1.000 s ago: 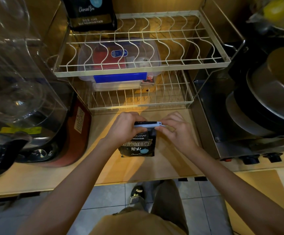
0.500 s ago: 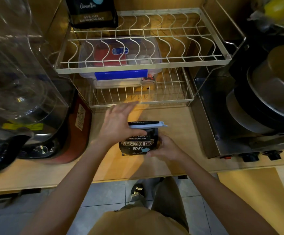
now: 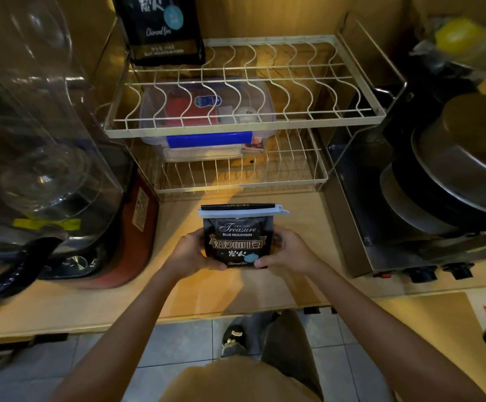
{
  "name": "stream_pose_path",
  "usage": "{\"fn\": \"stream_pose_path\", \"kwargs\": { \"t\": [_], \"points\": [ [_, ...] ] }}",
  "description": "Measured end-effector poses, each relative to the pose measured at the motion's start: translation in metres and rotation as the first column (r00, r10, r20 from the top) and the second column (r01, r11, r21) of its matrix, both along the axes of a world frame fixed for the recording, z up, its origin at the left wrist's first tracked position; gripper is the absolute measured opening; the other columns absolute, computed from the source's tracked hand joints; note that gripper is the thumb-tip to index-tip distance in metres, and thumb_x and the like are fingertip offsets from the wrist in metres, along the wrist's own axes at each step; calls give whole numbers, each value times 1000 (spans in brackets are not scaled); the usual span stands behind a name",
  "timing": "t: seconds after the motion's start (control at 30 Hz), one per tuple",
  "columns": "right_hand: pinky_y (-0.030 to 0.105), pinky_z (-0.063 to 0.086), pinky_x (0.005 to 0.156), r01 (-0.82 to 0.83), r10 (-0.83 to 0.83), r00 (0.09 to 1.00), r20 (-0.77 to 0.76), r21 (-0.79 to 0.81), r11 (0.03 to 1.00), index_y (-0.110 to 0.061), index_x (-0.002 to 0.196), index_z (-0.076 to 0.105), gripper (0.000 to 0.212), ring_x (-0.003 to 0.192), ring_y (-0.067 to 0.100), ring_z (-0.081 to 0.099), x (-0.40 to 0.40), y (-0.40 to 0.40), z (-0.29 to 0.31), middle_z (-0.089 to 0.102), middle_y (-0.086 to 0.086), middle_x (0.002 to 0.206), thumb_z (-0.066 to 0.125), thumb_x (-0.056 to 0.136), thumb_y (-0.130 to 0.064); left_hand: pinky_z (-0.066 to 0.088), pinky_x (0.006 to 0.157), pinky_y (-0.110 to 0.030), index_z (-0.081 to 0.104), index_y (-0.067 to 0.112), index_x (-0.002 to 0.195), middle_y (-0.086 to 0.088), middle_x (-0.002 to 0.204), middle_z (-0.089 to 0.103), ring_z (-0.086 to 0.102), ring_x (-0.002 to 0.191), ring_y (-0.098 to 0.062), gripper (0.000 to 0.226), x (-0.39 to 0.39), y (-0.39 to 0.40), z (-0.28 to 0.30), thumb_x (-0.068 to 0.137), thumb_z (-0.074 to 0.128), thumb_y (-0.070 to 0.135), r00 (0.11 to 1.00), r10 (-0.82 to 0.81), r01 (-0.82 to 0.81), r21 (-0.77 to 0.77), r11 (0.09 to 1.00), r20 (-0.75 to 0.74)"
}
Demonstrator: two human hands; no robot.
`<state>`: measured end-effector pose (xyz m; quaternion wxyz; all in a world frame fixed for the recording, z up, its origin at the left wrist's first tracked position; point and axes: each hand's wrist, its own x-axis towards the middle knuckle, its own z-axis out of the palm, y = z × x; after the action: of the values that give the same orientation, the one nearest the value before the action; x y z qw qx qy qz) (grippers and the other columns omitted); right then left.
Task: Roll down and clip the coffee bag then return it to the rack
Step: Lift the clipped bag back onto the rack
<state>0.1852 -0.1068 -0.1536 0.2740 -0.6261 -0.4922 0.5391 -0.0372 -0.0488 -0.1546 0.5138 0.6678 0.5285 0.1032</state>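
Both forearms reach forward from the bottom of the view, bare and roughly level, converging over the front half of the worktop [image 3: 302,216]. The left hand [image 3: 188,255] cups the left side of the coffee bag [image 3: 237,242], thumb laid across the lower front corner and the other fingers wrapped behind, out of sight. The right hand [image 3: 289,252] mirrors it on the right side, thumb tip pressed on the lower right of the label, fingers curled round the back. So both hands are closed on the bag, clamping it between them.

The bag stands upright with its printed face toward the camera, about midway along the worktop's width and just in front of the rack's lower tier. Whether its base touches the worktop or is lifted slightly cannot be told. Its top is folded flat, and a pale blue clip [image 3: 243,212] runs across the fold from edge to edge, its end sticking out past the right side.

Beyond it stands the wire rack [image 3: 378,116]. A clear plastic box [image 3: 207,140] with a blue latch sits on the lower tier. On the upper tier's back left corner stands a second black bag [image 3: 163,30], upright.
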Motion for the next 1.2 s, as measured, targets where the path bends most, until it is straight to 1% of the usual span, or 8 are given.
{"fn": "stream_pose_path", "kwargs": {
  "t": [0.13,0.4,0.6,0.73,0.93,1.07,1.13,1.2],
  "points": [
    [3,45,79,-60,59,998,22,70,996,-9,116,55,65,94,-3,57,9,10,46,62,-5,108,82,58,5,46,69,-2,52,22,99,15,88,60,59,74,12,62,2,7,47,51,85,0,997,-49,43,96,995,65],
    [-3,42,69,-136,87,980,177,283,949,-31,93,57,49,81,-19,58,24,39,171,62,-20,92,84,60,-6,44,68,0,56,30,90,21,90,61,58,83,19,54,8,34,168,50,85,6,979,-132,72,344,936,154],
    [1,47,65,-97,40,989,143,425,900,-36,93,56,51,83,-18,60,37,79,242,65,-19,93,83,60,-8,52,67,-10,61,28,87,23,77,72,66,84,2,46,14,68,240,52,82,6,957,-112,-15,427,904,269],
    [11,50,79,6,-39,998,52,523,852,-29,109,53,58,91,-10,62,44,113,270,65,-17,98,81,62,-10,54,78,-19,62,27,91,11,89,69,66,87,-2,41,26,94,274,53,77,25,939,-69,-105,474,874,336],
    [4,49,68,167,-122,986,-115,580,797,-14,122,50,60,92,-1,58,48,168,272,61,-7,102,75,69,0,51,89,-31,59,9,112,-6,112,66,62,100,-13,45,57,143,270,69,73,15,907,65,-304,543,783,415],
    [36,50,93,252,-197,968,-159,526,813,-14,122,55,60,110,19,59,49,202,246,62,6,121,78,67,-11,49,93,-25,51,6,123,-6,118,62,59,106,-12,52,77,167,250,74,69,9,876,149,-403,528,748,459],
    [30,53,87,250,-194,968,-162,497,831,-12,121,56,56,105,16,61,49,214,235,64,4,118,77,69,-11,47,91,-16,50,12,126,1,116,61,57,106,-8,54,83,178,238,75,68,11,883,189,-425,561,710,429],
    [19,53,78,231,-191,973,-133,472,851,-13,116,57,48,100,12,62,50,225,227,65,0,111,75,72,-12,48,97,-29,50,18,126,2,118,64,59,108,-11,54,88,188,227,75,69,17,891,236,-438,596,673,389]
  ]
}}
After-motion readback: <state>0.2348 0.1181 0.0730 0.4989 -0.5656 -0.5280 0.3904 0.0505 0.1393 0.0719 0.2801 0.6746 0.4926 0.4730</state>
